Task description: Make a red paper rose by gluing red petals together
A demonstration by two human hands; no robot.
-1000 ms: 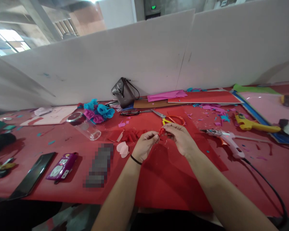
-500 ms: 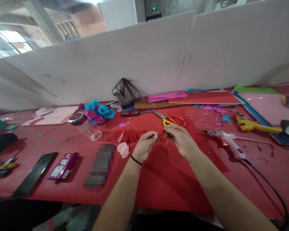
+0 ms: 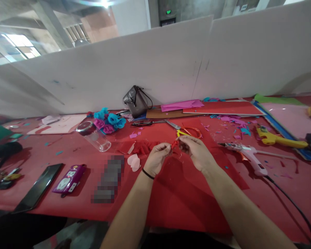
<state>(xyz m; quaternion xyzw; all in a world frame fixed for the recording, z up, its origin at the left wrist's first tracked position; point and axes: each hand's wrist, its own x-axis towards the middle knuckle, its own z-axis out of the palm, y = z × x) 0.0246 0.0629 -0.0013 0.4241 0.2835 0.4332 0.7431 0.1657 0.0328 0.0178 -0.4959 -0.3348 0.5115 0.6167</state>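
Note:
A small red paper flower is held between my two hands above a large red sheet. My left hand pinches its lower end between thumb and fingers, a black band around the wrist. My right hand has its fingertips closed on the flower's upper right side. Red paper pieces lie just left of the left hand, and pale pink petal shapes sit in front of them. Orange-handled scissors rest behind the right hand.
A pink glue gun with a black cord lies to the right, a yellow glue gun beyond. On the left stand blue and pink paper flowers, a clear jar, a purple device and a black phone. A grey bag leans against the white partition.
The view has shifted slightly, so everything sits a little further right and the flower shows more clearly. Both hands keep their pinch on it.

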